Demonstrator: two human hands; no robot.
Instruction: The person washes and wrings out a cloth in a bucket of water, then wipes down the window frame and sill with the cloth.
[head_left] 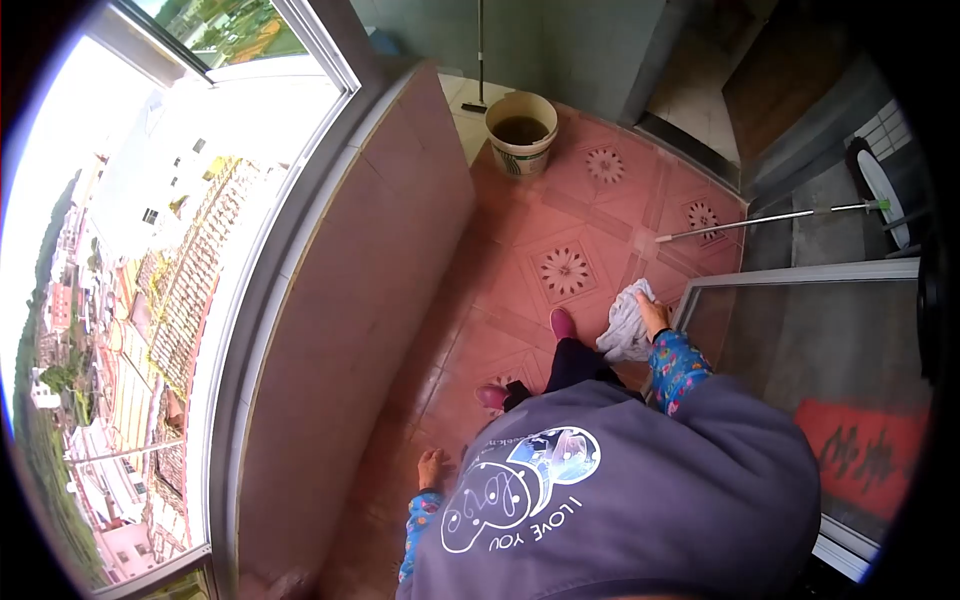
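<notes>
A crumpled pale grey cloth (627, 325) hangs from my right hand (655, 314), whose fingers are closed around one end of it. The cloth is beside my right leg, above the red tiled floor and close to the framed glass panel. My left hand (430, 468) is down at my left side, near the low wall, with its fingers curled in and nothing visible in it. Both arms have blue patterned sleeves, and a dark grey apron (620, 480) with white lettering covers my front.
A white bucket (522, 160) holding murky liquid stands ahead by the wall's end, with a long-handled tool (480, 60) behind it. A metal pole (740, 225) crosses at right, above the glass panel (800, 330). The low wall (360, 260) and window are left.
</notes>
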